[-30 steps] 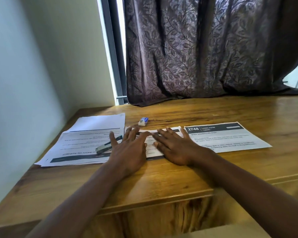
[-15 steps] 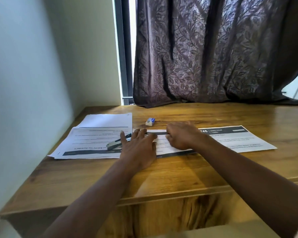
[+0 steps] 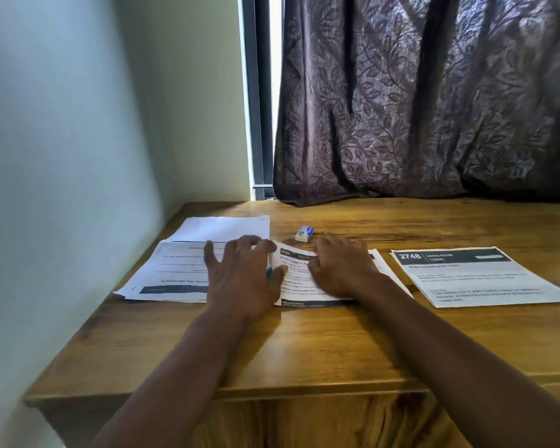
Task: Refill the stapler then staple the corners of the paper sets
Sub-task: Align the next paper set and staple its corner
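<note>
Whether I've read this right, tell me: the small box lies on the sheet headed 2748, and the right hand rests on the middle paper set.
Wrong in one respect. The head view shows the small box on the bare wooden table, farther back and apart from the sheet headed 2748. The right hand does rest on the middle paper set.

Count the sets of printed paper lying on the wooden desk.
3. The left pile lies by the wall, the middle set under the right hand, the right set, headed 2748, apart beside it. The left pile may hold more than one set.
</note>
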A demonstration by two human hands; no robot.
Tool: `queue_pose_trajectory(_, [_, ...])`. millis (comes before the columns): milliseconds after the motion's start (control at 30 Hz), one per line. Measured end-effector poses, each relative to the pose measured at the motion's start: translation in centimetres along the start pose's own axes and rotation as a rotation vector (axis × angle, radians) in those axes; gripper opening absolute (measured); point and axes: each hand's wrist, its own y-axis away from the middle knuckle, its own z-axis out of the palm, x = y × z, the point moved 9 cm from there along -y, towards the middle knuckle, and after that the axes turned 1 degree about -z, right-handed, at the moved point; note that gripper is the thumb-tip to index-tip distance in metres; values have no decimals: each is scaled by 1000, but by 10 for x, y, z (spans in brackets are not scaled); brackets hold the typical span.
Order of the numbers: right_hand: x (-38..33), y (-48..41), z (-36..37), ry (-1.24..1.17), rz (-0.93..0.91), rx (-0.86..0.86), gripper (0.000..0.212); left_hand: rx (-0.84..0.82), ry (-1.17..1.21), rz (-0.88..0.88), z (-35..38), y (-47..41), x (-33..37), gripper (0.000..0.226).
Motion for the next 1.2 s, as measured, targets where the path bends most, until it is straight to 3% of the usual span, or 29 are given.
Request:
queue_pose_trajectory(133, [-19,-12,-13,123,-20,139,45,6,131,-152,-8,-1,-22,54])
queue_pose_trajectory(233, [-16,-14,-8,21,-41,204,46,-10,54,-189,-8,0,-30,56])
queue_pose_trajectory(400, [-10,-19,-4,-43,-46,208,51,-25,40,-219,-6,-4,-43,38])
queue_pose_trajectory(567, [-7,-20,-1,-101,-52,204,51,159,346,-288,-19,-19,-52,22])
queue_pose_trajectory(667, [-9,-19,-8,-166,-83,264,43,105,554,-310,-15,-39,-53,25])
queue_pose_trajectory(767, [-7,-17,-17,-228,-119,313,28,-92,762,-278,0,-62,-41,30])
queue_pose_trajectory(833, [-6,-16,-24,-239,-142,353,21,-139,769,-220,3,-77,-36,28])
queue_pose_trajectory(1067, [-8,-15,-49,-149,-129,597,18,4,780,42,5,-103,-29,20])
queue_pose_trajectory(1200, [-9,-18,-50,-133,-112,587,11,111,735,85,-6,-104,-29,35])
